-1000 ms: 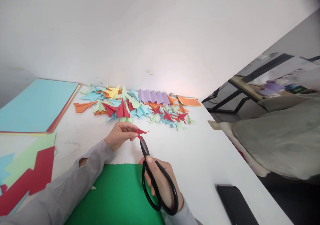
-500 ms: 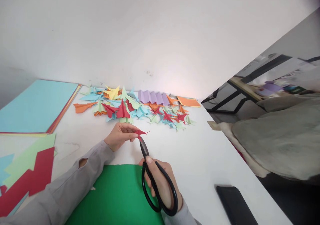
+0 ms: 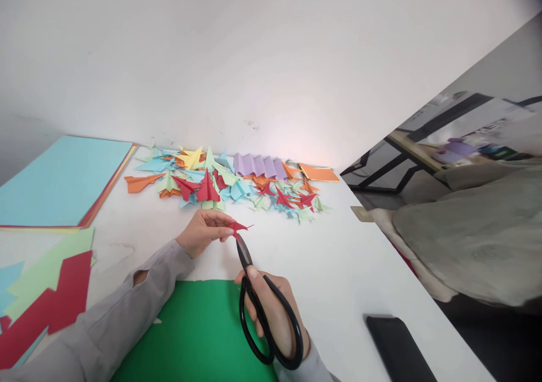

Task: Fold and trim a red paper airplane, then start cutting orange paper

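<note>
Pinched between the fingers and thumb of my left hand [image 3: 207, 232] is a small folded piece of red paper [image 3: 239, 228] with a thin pointed tip. My right hand [image 3: 275, 303] grips a pair of black-handled scissors [image 3: 244, 252], with the thumb and fingers around the handles. The blade tips meet the lower edge of the red paper. Whether the blades are fully closed is hard to make out. Both hands are above the white table, partly over a green sheet [image 3: 199, 331].
Folded paper planes [image 3: 207, 187] in several colours lie along the wall, near a pleated purple paper [image 3: 260, 166] and orange sheets [image 3: 319, 173]. A stack of coloured paper [image 3: 63, 181] and red scraps [image 3: 71, 291] lie left. A black phone-like object [image 3: 398, 348] rests front right.
Almost nothing differs. The scissor handles have spread very slightly apart, while the left hand and the red paper stay in place.
</note>
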A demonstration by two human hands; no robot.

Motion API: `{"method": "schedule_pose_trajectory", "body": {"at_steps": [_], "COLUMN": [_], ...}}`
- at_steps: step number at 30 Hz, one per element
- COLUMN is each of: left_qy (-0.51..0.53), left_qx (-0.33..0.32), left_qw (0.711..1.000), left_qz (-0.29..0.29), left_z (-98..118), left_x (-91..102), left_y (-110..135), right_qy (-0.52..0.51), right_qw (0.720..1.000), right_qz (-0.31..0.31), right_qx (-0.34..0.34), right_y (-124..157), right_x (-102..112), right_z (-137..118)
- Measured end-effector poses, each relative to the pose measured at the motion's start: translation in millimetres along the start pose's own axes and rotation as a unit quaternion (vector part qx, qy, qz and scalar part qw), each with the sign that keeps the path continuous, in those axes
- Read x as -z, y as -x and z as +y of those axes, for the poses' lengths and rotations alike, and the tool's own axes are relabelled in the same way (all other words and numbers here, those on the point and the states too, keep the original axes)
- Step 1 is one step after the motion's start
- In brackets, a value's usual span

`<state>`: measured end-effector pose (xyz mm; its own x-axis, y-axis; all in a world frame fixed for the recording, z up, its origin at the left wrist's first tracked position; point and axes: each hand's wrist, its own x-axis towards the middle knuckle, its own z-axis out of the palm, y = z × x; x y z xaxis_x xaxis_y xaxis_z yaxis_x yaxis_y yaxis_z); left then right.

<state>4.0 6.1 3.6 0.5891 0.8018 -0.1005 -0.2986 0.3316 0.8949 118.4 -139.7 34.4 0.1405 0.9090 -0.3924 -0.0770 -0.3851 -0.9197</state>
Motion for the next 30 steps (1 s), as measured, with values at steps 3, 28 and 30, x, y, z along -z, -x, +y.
{"method": "schedule_pose_trajectory", "body": {"at_steps": [3,28,30], "left_qy": [0.004,0.035,0.04], "left_qx": [0.0,0.007,0.01], "left_qw": [1.0,0.999,0.999], "left_qz": [-0.002,0.01,0.007], "left_z": [-0.1,-3.3,-3.3], "left_x": [0.2,3.2,3.3], "left_y": [0.4,-1.1,-1.1], "right_qy": [-0.017,-0.043,-0.048], "right_qw": [1.0,0.997,0.996], "right_qz": [-0.004,-0.025,-0.031], "right_qx": [0.001,0.058,0.062], "right_y": [-0.7,-3.6,-3.7], "right_x": [0.0,-5.5,-5.5], "right_z": [0.8,5.8,7.2]}}
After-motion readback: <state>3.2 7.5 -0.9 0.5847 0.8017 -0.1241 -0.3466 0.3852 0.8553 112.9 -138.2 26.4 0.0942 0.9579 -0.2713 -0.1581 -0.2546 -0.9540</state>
